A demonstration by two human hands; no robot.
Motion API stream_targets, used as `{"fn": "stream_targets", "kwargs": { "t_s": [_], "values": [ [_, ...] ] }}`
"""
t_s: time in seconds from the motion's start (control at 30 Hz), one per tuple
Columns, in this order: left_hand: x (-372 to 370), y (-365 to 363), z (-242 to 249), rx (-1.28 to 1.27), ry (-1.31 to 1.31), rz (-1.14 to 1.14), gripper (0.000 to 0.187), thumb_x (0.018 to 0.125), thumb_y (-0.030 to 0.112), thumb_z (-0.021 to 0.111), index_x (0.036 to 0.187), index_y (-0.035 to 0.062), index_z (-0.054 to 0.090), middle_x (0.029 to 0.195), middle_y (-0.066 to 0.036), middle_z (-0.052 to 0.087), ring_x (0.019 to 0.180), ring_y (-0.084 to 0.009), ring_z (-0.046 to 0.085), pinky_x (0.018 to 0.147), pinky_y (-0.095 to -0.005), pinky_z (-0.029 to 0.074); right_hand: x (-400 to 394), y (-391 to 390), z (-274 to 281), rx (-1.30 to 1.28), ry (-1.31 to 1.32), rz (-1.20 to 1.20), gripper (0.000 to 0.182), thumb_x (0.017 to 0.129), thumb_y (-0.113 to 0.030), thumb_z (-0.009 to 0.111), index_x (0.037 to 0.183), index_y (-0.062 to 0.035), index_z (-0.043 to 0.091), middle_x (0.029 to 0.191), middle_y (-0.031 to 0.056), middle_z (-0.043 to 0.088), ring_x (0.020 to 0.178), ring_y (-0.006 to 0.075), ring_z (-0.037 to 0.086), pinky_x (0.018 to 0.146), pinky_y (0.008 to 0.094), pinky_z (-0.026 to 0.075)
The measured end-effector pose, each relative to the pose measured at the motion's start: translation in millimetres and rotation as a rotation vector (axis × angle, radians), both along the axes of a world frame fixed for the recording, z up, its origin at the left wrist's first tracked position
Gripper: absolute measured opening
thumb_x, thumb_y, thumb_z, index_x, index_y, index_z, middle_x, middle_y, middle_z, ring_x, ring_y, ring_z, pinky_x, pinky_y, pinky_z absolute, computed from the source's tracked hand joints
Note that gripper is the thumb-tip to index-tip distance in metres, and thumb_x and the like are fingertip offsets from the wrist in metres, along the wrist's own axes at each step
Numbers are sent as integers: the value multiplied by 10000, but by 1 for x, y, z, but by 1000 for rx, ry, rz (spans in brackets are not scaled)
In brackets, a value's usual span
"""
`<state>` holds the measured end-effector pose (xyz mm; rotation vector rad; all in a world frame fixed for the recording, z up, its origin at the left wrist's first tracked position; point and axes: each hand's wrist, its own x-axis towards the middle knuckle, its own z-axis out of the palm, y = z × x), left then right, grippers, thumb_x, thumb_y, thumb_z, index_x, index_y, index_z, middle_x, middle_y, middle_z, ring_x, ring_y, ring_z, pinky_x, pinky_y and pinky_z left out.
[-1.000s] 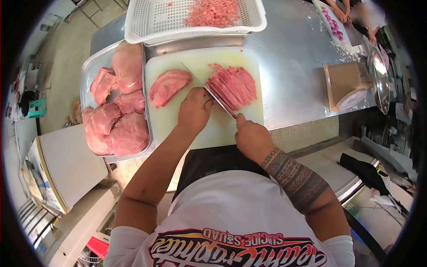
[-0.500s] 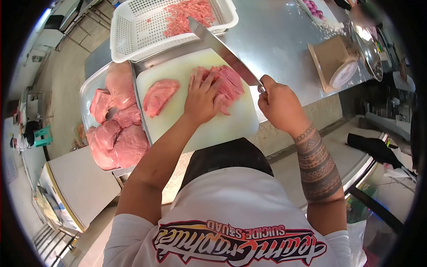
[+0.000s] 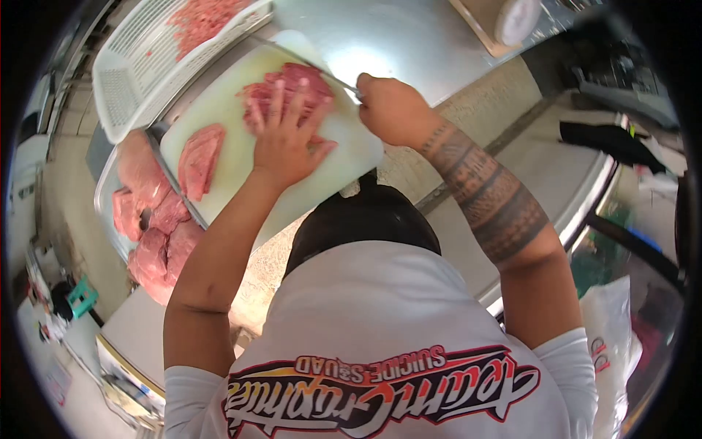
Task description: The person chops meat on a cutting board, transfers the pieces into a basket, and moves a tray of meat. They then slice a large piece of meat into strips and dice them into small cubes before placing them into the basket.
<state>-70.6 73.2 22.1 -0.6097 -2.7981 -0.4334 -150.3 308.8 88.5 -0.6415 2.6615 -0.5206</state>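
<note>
Sliced meat [image 3: 316,82] under the open left hand [image 3: 284,154] could slide, exposing fingers [image 3: 276,106] to the knife [image 3: 320,69] gripped in the right hand [image 3: 393,111].

Looks forward and steeply down from the wearer's head, over the shirt [image 3: 380,307] at the bottom and out to the left hand [image 3: 287,146] and right hand [image 3: 395,110]. Faces the board [image 3: 351,150] from above, near enough to fit its whole spread above and left of centre. Slants the front edge of the tabletop [image 3: 409,44] from lower left to upper right. Cuts off the basket [image 3: 164,95] at the top. Reaches past the tray [image 3: 107,175] to the floor [image 3: 84,197]. Ends in dark, rounded corners.
</note>
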Motion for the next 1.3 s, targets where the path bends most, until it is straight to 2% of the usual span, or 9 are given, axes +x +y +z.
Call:
{"fn": "stream_targets", "kwargs": {
  "t_s": [0.23,0.43,0.5,0.57,0.67,0.7,0.9,1.1,1.3],
  "values": [
    [-7,5,-12,-167,36,-31,514,957,359,700,1459,255,662,1719,-148,374,1607,-476,241,1190,-836,76,4,-2,6,-60,-125,-27,312,942,-124,588,1195,53,625,1032,273,747,1013,452,730,886,530,577],
    [-17,-9,-19,-187,32,-107,542,958,273,687,1496,237,634,1706,-188,377,1591,-473,287,1251,-750,148,8,0,1,-141,-121,-61,278,939,-139,604,1139,53,623,1018,271,744,1005,458,722,898,532,569],
    [-20,-13,-20,-161,35,-151,696,947,399,738,1585,206,538,1720,-220,331,1586,-497,282,1267,-710,171,9,0,-6,-110,-66,-79,247,927,-147,619,1084,44,625,986,270,738,981,462,720,879,535,570],
    [-14,-26,15,133,-34,-152,1001,857,585,795,1669,161,394,1744,-236,269,1600,-515,235,1264,-717,164,19,6,-1,-117,-118,-151,249,928,-129,589,1107,36,643,1070,273,742,1053,469,713,926,536,563],
    [-17,-70,34,35,-49,-164,1225,755,699,814,1707,133,291,1761,-242,222,1613,-526,190,1264,-721,151,43,22,0,-147,-91,-210,228,929,-147,610,1054,44,618,1006,304,723,989,503,696,870,547,559],
    [-18,-84,40,-13,-106,-180,1290,698,630,888,1714,131,269,1773,-242,182,1631,-497,157,1295,-681,120,53,26,1,-173,-101,-235,231,932,-150,618,1043,52,606,978,318,714,965,515,691,847,554,556],
    [-70,-86,64,-400,-329,-518,1422,551,452,1016,1710,129,259,1783,-232,139,1653,-439,118,1342,-598,64,90,23,-2,-205,-116,-382,226,950,-129,622,1033,78,581,916,344,696,909,538,685,808,573,545],
    [-122,-60,58,-548,-533,-661,1400,600,395,994,1720,131,197,1747,-298,181,1638,-466,149,1336,-613,63,87,18,4,-176,-176,-378,263,951,-108,619,1080,117,577,923,362,696,920,531,696,813,570,555],
    [-129,-57,55,-462,-576,-661,1347,641,476,947,1708,106,214,1709,-325,225,1621,-487,177,1332,-624,69,83,19,3,-173,-195,-367,261,955,-103,620,1094,113,572,920,356,700,926,534,697,809,568,558]
  ]
}}
